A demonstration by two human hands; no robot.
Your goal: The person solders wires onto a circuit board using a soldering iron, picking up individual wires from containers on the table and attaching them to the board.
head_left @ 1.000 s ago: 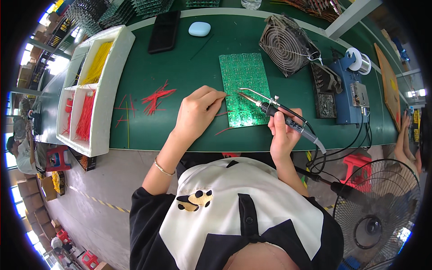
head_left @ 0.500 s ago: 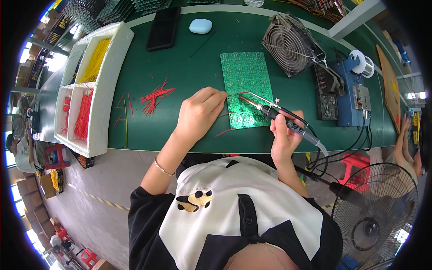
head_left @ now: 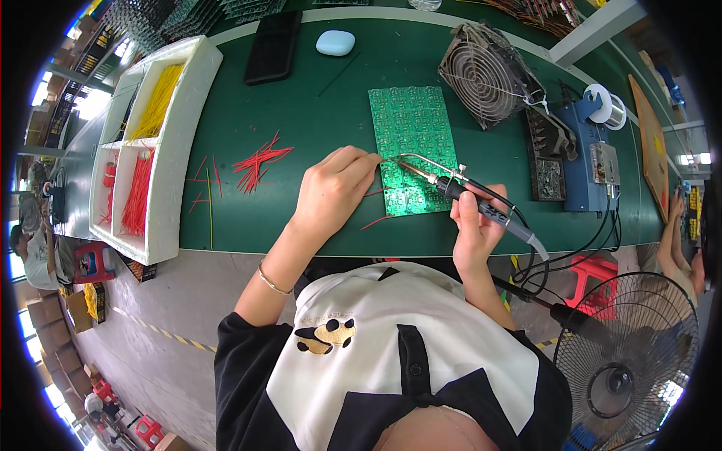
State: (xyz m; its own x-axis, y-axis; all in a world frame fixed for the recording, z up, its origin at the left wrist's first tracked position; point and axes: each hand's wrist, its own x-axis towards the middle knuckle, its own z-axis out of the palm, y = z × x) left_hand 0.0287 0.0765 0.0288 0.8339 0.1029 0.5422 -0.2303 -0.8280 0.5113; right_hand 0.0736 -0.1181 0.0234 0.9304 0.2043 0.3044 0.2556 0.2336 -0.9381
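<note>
A green panel of small circuit boards (head_left: 412, 120) lies on the green work surface, with two red wires (head_left: 374, 222) reaching out from its lower left edge. My left hand (head_left: 338, 186) is at that left edge, thumb and fingers pinched together; whatever is between them is too small to make out. In my right hand (head_left: 478, 229) is a soldering iron (head_left: 459, 189) with a thin metal feed tube along its top. Its tip points left over the panel, close to my left fingertips. Loose cut red wires (head_left: 259, 159) are piled left of my left hand.
A white foam box (head_left: 201, 68) with yellow and red wires stands at left. Behind are a black phone (head_left: 272, 46), a pale blue case (head_left: 335, 43) and a square fan (head_left: 485, 79). To the right, a blue soldering station (head_left: 583, 150) carries a solder spool (head_left: 611, 113); cables hang below.
</note>
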